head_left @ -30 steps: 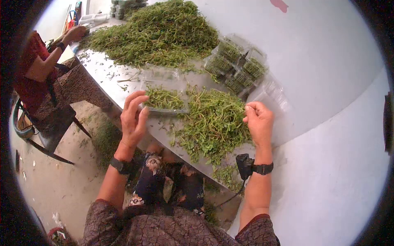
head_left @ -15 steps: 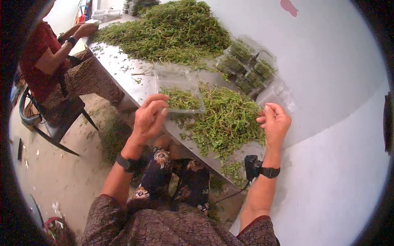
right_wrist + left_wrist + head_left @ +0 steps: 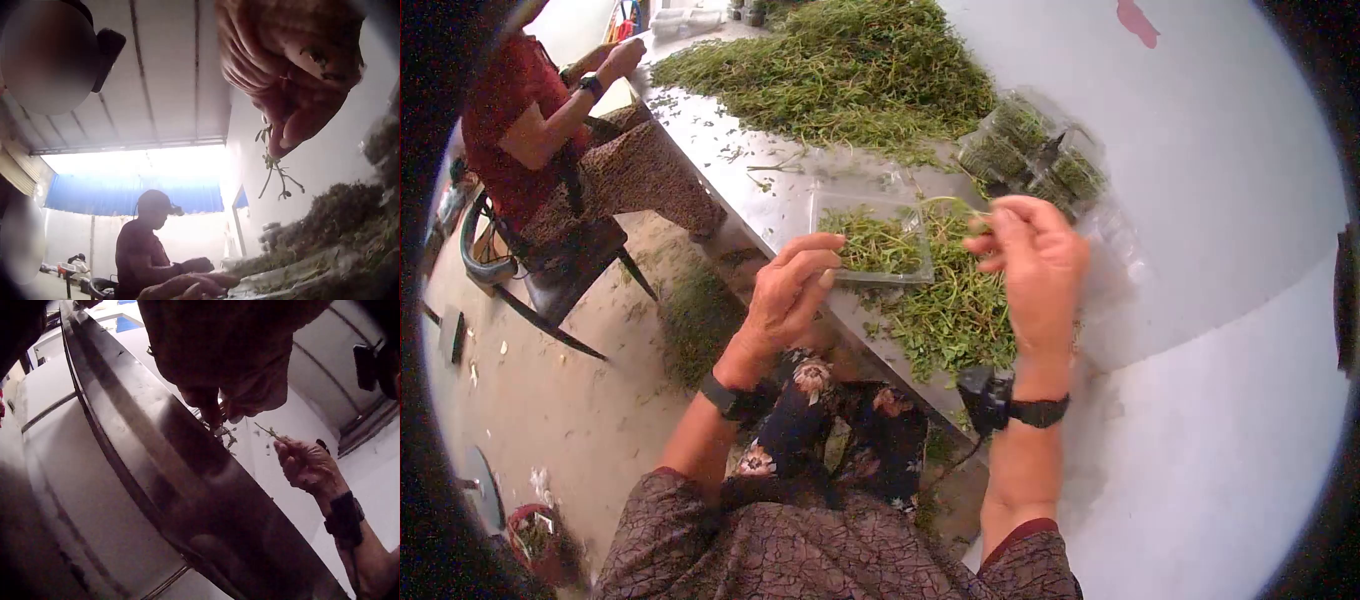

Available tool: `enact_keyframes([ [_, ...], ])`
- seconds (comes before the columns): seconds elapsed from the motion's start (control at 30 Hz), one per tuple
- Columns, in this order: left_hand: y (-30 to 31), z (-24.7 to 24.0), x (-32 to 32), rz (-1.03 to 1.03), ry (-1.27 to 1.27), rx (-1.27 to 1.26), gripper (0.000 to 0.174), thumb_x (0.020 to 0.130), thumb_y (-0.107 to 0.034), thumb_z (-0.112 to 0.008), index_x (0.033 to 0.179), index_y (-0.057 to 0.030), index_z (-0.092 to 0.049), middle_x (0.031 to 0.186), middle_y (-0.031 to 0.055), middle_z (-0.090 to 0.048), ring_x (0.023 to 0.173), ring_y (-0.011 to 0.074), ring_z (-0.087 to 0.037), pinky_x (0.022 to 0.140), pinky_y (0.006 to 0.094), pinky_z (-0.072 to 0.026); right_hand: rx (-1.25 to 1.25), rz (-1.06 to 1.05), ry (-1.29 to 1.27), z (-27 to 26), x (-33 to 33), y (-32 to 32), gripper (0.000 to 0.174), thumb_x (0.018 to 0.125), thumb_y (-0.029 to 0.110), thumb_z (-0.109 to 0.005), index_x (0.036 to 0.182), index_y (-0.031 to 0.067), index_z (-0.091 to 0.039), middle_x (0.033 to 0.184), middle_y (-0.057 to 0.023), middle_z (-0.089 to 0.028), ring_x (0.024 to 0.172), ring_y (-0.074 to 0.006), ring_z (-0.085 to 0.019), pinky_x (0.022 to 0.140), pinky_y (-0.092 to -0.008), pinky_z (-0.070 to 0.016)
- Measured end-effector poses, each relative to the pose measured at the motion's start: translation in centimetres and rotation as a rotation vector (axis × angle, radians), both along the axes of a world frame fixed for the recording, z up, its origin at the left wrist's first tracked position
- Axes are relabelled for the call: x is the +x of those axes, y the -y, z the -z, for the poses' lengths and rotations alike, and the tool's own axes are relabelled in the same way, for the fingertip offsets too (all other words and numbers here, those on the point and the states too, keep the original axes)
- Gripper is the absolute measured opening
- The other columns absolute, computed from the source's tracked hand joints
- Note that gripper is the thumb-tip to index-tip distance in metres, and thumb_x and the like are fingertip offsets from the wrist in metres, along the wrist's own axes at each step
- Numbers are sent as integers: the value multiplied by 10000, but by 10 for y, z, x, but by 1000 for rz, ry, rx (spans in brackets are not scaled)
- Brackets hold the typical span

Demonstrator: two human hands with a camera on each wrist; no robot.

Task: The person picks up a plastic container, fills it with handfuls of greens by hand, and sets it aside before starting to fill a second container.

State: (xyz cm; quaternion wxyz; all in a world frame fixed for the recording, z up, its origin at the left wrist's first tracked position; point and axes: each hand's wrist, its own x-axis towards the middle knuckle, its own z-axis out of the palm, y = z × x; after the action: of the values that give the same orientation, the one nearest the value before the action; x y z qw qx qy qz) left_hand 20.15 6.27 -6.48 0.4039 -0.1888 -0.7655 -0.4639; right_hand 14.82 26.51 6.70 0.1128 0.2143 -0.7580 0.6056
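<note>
My left hand (image 3: pixel 785 295) holds the near left corner of a clear plastic clamshell box (image 3: pixel 882 278), its fingertips at the rim. Green stems and leaves (image 3: pixel 868 238) lie inside, and the see-through lid is folded back on the far side. Over the box's right side, my right hand (image 3: pixel 1040 275) pinches a thin green sprig (image 3: pixel 275 167) between thumb and fingers. The sprig's small branched tips hang below the fingertips in the right wrist view. Beneath and beside that hand spreads a loose heap of cut greens (image 3: pixel 960 325) on the metal table (image 3: pixel 865 345).
A large mound of greens (image 3: pixel 830 75) covers the table's far part. Filled clear boxes (image 3: pixel 1025 145) are stacked behind the heap, with empty clear boxes (image 3: pixel 1115 250) beside them. Another person (image 3: pixel 520 130) sits at the left edge by a dark chair (image 3: pixel 550 270). A white wall (image 3: pixel 1230 180) borders the right.
My right hand has come up from the heap's right side to the box, bringing a sprig. My left hand keeps its hold; the box now looks tipped more toward me. The head view has shifted.
</note>
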Motion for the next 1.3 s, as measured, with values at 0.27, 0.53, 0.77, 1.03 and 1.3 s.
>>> enact_keyframes([
  [0.27,2,-2,14,-124,84,76,262,739,-14,-608,1001,-28,-600,1094,143,-587,913,268,-586,772,340,-468,424,-1,-160,31,-4,4,131,815,108,-607,887,4,-645,735,-166,-638,599,-240,-624,574,-303,-470],
  [0.53,5,-38,5,-160,-47,-340,287,768,-187,-612,1014,-40,-608,1102,111,-595,1018,293,-528,888,416,-373,603,43,-237,28,24,-29,132,800,111,-606,875,6,-639,790,-164,-642,661,-296,-626,585,-330,-471],
  [0.77,-3,-43,-8,-55,86,-596,331,762,-271,-647,1006,-49,-619,1060,98,-616,1033,281,-530,970,434,-296,525,163,-92,36,58,-70,132,800,95,-615,874,-12,-633,758,-154,-634,600,-240,-601,562,-320,-460],
  [1.03,-3,-52,-17,1,82,-634,174,683,-210,-694,692,-73,-588,705,47,-552,853,227,-542,900,407,-304,520,248,-1,54,72,-94,137,809,105,-621,867,-19,-632,753,-154,-635,599,-230,-597,563,-308,-459],
  [1.3,4,-33,4,-235,74,-234,209,727,-101,-639,925,-35,-625,1072,117,-593,1043,280,-531,895,401,-401,458,354,-38,63,69,-116,112,800,75,-612,859,-16,-637,745,-148,-632,607,-210,-596,571,-294,-456],
])
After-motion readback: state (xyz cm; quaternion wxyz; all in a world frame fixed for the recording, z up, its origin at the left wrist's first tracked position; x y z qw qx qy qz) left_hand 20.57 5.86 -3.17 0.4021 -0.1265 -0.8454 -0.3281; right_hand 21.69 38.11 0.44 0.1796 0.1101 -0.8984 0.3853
